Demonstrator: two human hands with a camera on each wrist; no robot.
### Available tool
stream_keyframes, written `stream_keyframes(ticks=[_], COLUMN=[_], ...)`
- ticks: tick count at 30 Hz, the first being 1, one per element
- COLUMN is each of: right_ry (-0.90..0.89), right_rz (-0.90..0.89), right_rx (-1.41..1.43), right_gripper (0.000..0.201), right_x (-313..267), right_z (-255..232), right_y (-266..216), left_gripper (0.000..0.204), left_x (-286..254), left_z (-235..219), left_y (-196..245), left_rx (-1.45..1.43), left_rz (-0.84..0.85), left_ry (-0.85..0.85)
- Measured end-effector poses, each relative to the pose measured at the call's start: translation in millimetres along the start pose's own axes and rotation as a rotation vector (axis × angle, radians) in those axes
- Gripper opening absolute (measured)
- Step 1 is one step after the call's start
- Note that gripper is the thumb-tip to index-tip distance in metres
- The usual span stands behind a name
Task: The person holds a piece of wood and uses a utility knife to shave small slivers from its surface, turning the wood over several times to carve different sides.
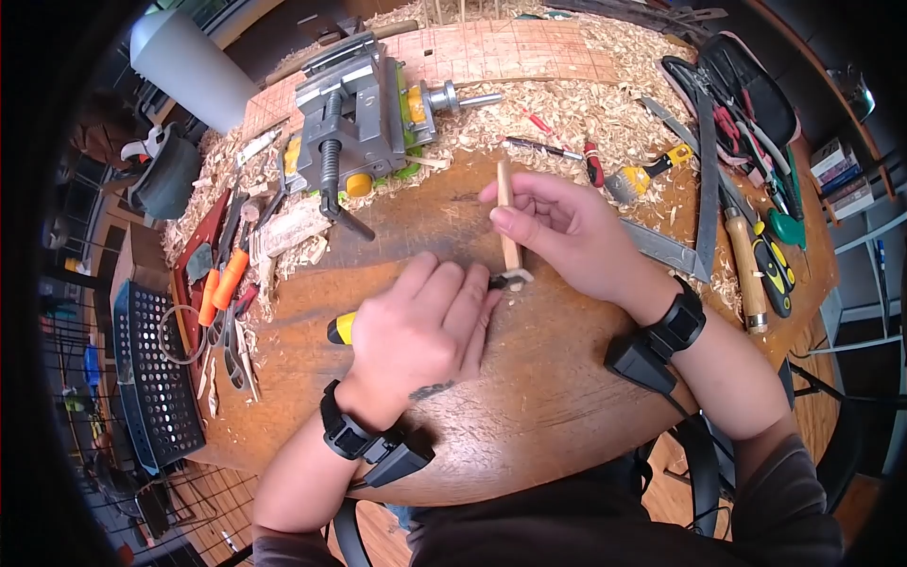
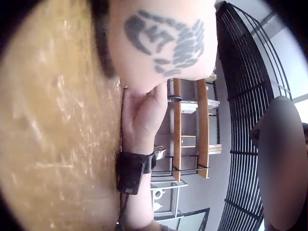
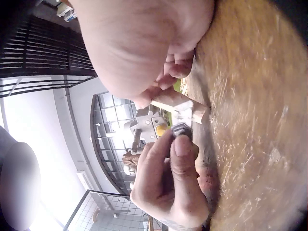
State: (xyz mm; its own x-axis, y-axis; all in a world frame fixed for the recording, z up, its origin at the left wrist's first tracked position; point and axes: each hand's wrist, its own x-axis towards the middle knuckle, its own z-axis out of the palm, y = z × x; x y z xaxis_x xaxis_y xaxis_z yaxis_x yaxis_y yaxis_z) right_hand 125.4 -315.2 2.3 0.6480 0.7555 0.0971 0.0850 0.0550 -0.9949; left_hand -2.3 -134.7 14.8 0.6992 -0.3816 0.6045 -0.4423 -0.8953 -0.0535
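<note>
My left hand [image 1: 416, 321] grips a tool whose yellow and black handle end [image 1: 342, 329] sticks out behind the palm. In the right wrist view, the left thumb and fingers [image 3: 182, 166] pinch it near its dark neck [image 3: 181, 129], and its pale metal blade [image 3: 184, 113] lies against the wood. My right hand [image 1: 576, 231] pinches a slim wooden stick [image 1: 506, 217] between thumb and fingers, its lower end at the blade. The left wrist view shows the tattooed left hand [image 2: 161, 43] close up, hiding tool and stick; the right hand [image 2: 147, 113] appears behind it.
A metal vise [image 1: 350, 123] stands at the back left amid wood shavings [image 1: 557, 113]. Orange-handled tools [image 1: 224, 283] and a perforated basket [image 1: 156, 369] are on the left. A steel square [image 1: 704, 189], a wooden-handled tool [image 1: 746, 269] and a tool pouch [image 1: 751, 85] lie on the right.
</note>
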Motion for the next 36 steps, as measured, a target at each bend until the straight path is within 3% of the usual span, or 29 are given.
stream_keyframes(ticks=[7, 13, 21, 34, 36], right_ry=[0.026, 0.028, 0.085, 0.082, 0.026], right_rz=[-0.005, -0.009, -0.065, -0.070, 0.025], right_rx=[0.026, 0.044, 0.092, 0.090, 0.045], right_gripper=[0.030, 0.029, 0.027, 0.029, 0.029], right_x=[-0.2, 0.9, 2.1, 1.4, 0.0], right_z=[2.2, 3.9, 7.5, 5.0, 1.6], right_y=[2.8, 6.2, 10.8, 6.0, 1.6], left_gripper=[0.025, 0.025, 0.024, 0.023, 0.022], left_x=[2.2, -3.5, 4.7, -3.8, -1.7], left_z=[1.9, -1.1, -0.3, 0.6, 0.1], left_y=[-2.1, 7.5, 0.0, 5.2, 4.2], left_rx=[-0.015, 0.002, 0.034, -0.030, -0.028], left_rz=[-0.007, 0.015, -0.038, 0.007, -0.002], left_ry=[0.015, -0.105, 0.037, -0.098, -0.059])
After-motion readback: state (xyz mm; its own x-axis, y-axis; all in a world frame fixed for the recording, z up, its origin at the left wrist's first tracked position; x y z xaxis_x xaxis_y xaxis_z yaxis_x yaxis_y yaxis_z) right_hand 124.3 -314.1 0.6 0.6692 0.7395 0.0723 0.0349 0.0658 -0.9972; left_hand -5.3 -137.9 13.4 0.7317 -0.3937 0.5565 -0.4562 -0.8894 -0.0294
